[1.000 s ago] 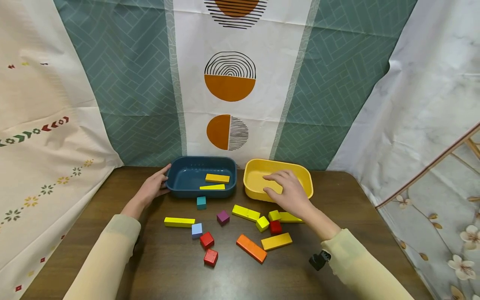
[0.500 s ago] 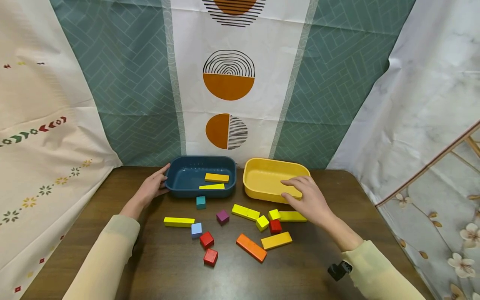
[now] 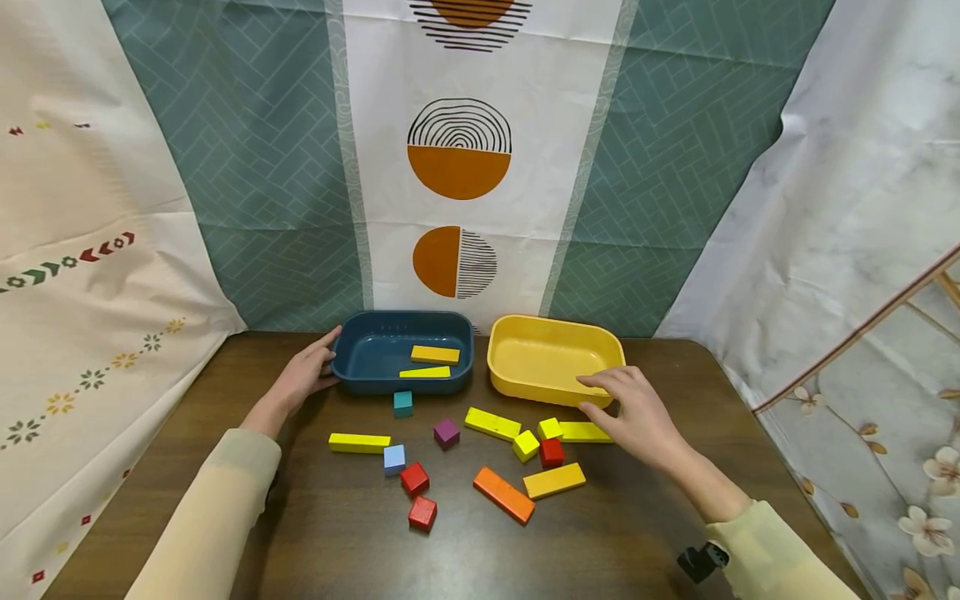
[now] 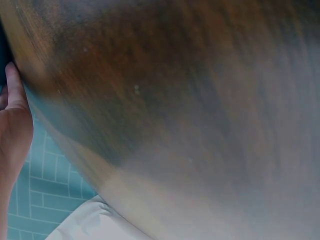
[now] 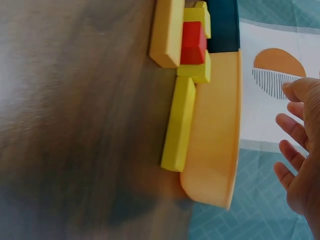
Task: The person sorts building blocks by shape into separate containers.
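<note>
My left hand (image 3: 303, 377) rests against the left end of a dark blue plastic tray (image 3: 360, 387), fingers fairly straight along its wall. In the left wrist view the left hand (image 4: 14, 125) shows at the edge, beside a sliver of the tray. Inside the tray lie an orange-yellow block (image 3: 435, 355) and a yellow block (image 3: 424, 372). My right hand (image 3: 636, 410) holds nothing; thumb and fingers are spread above the front right corner of a yellow tray (image 3: 525, 390). Just left of that hand, a long yellow block (image 3: 583, 432) lies on the table.
Several blocks lie before the trays: a yellow bar (image 3: 360, 443), teal cube (image 3: 402, 404), purple cube (image 3: 446, 433), light blue cube (image 3: 393, 460), red cube (image 3: 551, 453), orange bar (image 3: 503, 495) and others. A patterned cloth (image 3: 270, 208) hangs behind the wooden table (image 3: 480, 558).
My right hand has moved right and toward me, from over the yellow tray to its front right corner, uncovering the tray's inside. The left hand stays at the blue tray.
</note>
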{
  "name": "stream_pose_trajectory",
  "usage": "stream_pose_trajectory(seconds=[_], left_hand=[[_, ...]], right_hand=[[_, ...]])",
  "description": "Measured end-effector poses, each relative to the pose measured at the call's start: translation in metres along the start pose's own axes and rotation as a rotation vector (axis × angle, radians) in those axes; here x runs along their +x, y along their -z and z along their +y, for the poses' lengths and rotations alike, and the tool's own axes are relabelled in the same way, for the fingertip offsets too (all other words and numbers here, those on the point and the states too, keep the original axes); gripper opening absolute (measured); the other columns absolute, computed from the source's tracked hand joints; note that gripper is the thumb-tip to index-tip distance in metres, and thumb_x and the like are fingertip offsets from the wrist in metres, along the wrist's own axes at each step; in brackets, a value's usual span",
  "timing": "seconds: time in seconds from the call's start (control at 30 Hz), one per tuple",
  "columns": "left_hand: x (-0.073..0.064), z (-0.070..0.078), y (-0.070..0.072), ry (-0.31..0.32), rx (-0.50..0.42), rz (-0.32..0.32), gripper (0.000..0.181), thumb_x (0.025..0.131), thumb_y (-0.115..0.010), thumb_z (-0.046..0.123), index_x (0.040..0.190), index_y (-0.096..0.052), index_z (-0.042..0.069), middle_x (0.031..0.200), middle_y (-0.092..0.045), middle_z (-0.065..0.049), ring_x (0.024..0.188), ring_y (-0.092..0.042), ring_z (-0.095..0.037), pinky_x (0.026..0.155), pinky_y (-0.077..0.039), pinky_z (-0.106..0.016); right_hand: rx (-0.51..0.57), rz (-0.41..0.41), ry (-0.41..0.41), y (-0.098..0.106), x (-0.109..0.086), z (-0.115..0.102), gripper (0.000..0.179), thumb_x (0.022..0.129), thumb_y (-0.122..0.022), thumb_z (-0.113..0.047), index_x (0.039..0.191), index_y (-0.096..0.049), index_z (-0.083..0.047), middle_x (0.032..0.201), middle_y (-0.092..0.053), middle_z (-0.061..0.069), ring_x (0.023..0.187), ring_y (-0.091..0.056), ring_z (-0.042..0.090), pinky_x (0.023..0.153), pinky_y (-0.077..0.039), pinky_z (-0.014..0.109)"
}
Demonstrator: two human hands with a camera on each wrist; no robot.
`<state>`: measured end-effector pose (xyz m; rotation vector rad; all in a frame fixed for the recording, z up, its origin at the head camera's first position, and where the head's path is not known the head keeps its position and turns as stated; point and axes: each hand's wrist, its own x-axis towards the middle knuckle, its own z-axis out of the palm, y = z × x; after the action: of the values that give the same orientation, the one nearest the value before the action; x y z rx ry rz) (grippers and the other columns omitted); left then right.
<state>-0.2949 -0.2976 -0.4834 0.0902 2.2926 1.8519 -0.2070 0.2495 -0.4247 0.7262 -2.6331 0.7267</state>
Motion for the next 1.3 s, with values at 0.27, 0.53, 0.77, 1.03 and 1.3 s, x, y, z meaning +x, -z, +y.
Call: stream_pose_trajectory(seconds=[0.27,0.53,0.77,1.03,1.3], left_hand=[[0.000,0.001,-0.001,0.004,-0.005,0.005,0.059,0.109,-0.028,0.020,0.166,-0.014,0.025,0.170,-0.006,-0.015,0.139,-0.042,-0.043,0.109,-0.040,-0.054],[-0.001,0.001,0.000,0.009,0.002,-0.002,0.060,0.108,-0.027,0.020,0.166,-0.012,0.025,0.170,-0.004,-0.014,0.140,-0.040,-0.043,0.110,-0.038,-0.056],[0.000,0.001,-0.002,0.010,-0.008,0.007,0.059,0.108,-0.028,0.019,0.165,-0.013,0.026,0.170,-0.005,-0.014,0.139,-0.041,-0.042,0.110,-0.038,-0.056],[0.001,0.001,-0.002,0.013,-0.003,0.006,0.059,0.108,-0.028,0.020,0.166,-0.013,0.026,0.170,-0.006,-0.016,0.138,-0.044,-0.040,0.109,-0.039,-0.054],[-0.002,0.005,-0.002,0.018,-0.018,0.002,0.060,0.108,-0.026,0.017,0.165,-0.012,0.026,0.170,-0.005,-0.015,0.139,-0.042,-0.043,0.111,-0.037,-0.056]], right_hand=[[-0.036,-0.015,0.008,-0.001,-0.016,0.003,0.039,0.085,-0.084,-0.018,0.123,-0.074,-0.012,0.117,-0.071,0.000,0.113,-0.053,0.025,0.092,-0.048,0.049],[-0.048,-0.040,0.037,-0.004,-0.028,0.006,0.039,0.082,-0.087,-0.020,0.120,-0.075,-0.015,0.114,-0.071,-0.003,0.111,-0.053,0.021,0.090,-0.049,0.047],[-0.052,-0.161,0.049,-0.013,-0.038,0.006,0.040,0.079,-0.090,-0.027,0.116,-0.076,-0.017,0.115,-0.069,-0.011,0.112,-0.053,0.016,0.093,-0.051,0.045],[-0.050,-0.257,0.107,-0.025,-0.050,0.006,0.036,0.081,-0.088,-0.031,0.114,-0.076,-0.021,0.112,-0.067,-0.016,0.111,-0.053,0.015,0.093,-0.050,0.044],[-0.087,-0.297,0.110,-0.032,-0.052,0.004,0.037,0.080,-0.088,-0.032,0.114,-0.076,-0.024,0.110,-0.067,-0.017,0.108,-0.054,0.014,0.092,-0.050,0.044]])
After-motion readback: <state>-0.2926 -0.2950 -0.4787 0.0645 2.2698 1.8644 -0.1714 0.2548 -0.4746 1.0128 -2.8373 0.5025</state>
